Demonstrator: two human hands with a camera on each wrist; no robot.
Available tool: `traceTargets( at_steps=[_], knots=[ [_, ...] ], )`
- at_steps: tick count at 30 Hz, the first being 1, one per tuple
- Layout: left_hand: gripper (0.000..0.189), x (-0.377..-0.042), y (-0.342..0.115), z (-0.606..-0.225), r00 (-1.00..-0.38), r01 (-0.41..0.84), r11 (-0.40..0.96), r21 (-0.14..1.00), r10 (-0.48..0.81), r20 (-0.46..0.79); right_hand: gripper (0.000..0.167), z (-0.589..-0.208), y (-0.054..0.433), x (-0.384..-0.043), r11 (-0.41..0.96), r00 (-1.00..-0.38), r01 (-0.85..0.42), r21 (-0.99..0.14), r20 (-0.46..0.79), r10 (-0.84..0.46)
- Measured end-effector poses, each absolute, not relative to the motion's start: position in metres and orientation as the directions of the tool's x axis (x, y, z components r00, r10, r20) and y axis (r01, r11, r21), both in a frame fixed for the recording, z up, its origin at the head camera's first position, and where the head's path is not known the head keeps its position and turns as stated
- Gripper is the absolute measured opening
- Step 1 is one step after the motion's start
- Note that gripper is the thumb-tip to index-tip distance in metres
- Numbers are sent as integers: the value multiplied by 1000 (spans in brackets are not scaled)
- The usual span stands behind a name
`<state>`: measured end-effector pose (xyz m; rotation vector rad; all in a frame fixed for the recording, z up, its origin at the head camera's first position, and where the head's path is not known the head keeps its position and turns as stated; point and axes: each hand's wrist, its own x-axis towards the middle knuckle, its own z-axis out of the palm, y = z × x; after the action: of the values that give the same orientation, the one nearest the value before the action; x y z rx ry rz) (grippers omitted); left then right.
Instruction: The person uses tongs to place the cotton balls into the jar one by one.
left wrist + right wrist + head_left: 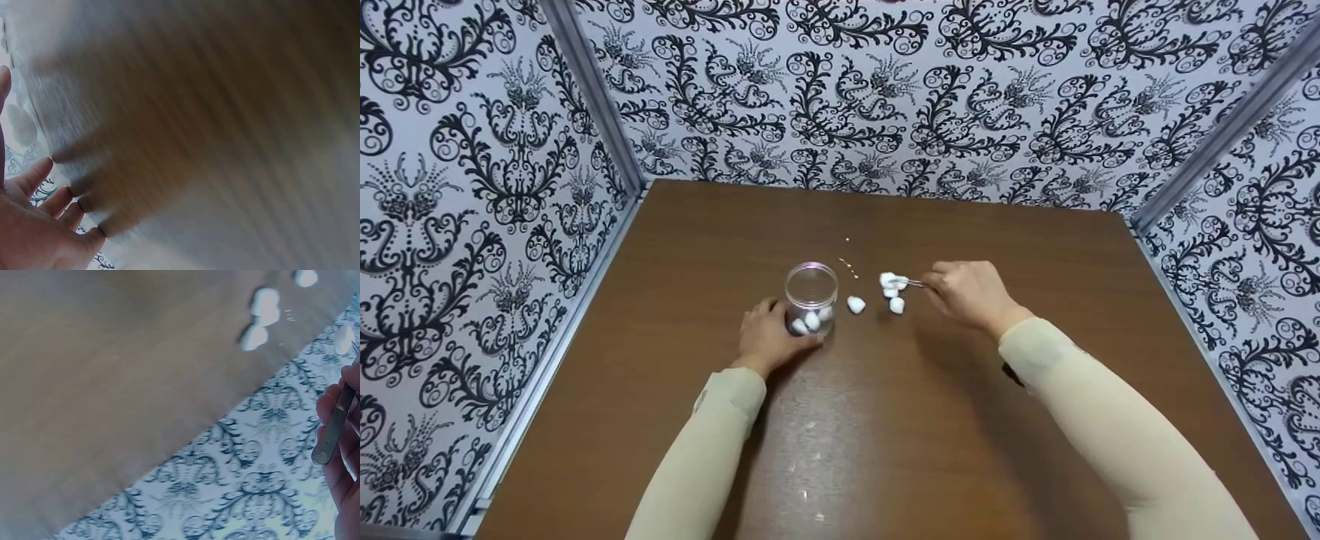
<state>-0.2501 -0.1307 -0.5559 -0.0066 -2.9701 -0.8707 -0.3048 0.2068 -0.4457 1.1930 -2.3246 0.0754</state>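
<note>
On the table, my left hand holds a clear plastic jar low down, thumb in front and fingers round its far left side. Several cotton balls lie in the bottom of this open-topped jar. My right hand pinches metal tweezers, pointing left. Between their tips is a cotton ball, raised above the table in the right wrist view. Loose cotton balls lie below the tips, and another cotton ball sits just right of the jar. Fingertips of the left hand touch the tabletop in the left wrist view.
The brown wooden table is bounded by patterned wall panels at the back and both sides, with metal posts at the corners. Small bright specks show on the tabletop behind the jar and cotton.
</note>
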Motion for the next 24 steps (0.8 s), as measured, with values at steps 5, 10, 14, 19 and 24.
traceTargets(
  at_steps=[5,10,14,19,24],
  knots=[
    [92,-251,-131,-556,-999,14,840,543,-12,44,9,-428,183,-306,592,-446,-784,187,494,-746],
    [93,-250,-131,-556,-999,14,838,546,-11,41,10,-418,162,-307,568,-411,-799,198,510,-756],
    [95,-250,-131,-554,-998,15,837,547,-17,54,9,-416,145,-305,543,-389,-817,196,509,-768],
    [93,-248,-130,-552,-997,21,841,541,-21,72,9,-422,129,-302,514,-374,-835,198,481,-793],
    [91,-246,-129,-550,-998,16,841,540,-24,66,8,-430,121,-301,488,-352,-848,206,468,-810]
  ],
)
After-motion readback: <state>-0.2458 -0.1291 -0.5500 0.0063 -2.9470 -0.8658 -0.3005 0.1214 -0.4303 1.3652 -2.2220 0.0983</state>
